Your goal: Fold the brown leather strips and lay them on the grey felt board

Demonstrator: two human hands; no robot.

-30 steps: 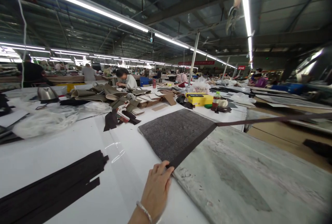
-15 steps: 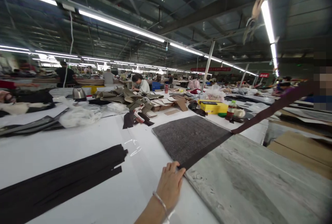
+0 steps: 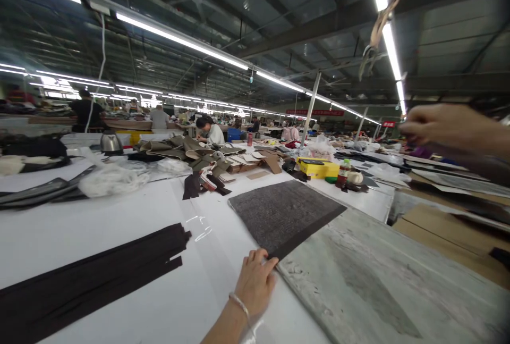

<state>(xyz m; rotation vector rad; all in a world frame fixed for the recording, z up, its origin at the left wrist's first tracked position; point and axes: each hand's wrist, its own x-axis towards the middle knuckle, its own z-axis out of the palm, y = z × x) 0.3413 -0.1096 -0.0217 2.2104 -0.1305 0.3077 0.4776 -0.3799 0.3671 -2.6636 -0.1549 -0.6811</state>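
Note:
A dark grey fabric sheet (image 3: pixel 285 214) lies on the white table (image 3: pixel 131 211), its right edge along a worn grey board (image 3: pixel 378 280). My left hand (image 3: pixel 255 283) rests at the sheet's near corner, fingers laid flat on it. My right hand (image 3: pixel 450 128) is raised at the upper right, blurred, with fingers pinched together. A dark strip (image 3: pixel 484 169) trails under it, free of the sheet. A stack of long black strips (image 3: pixel 91 275) lies to the left of my left hand.
Beyond the sheet stand a yellow box (image 3: pixel 319 167) and a bottle (image 3: pixel 342 173). Olive and tan cut pieces (image 3: pixel 191 152), crumpled plastic (image 3: pixel 111 179) and a metal kettle (image 3: pixel 110 143) lie farther left. A seated person (image 3: pixel 213 132) and others work at the far tables.
The strip that ran along the sheet's right edge has come away entirely. My right hand has come into view at the upper right with it. My left hand stays on the corner.

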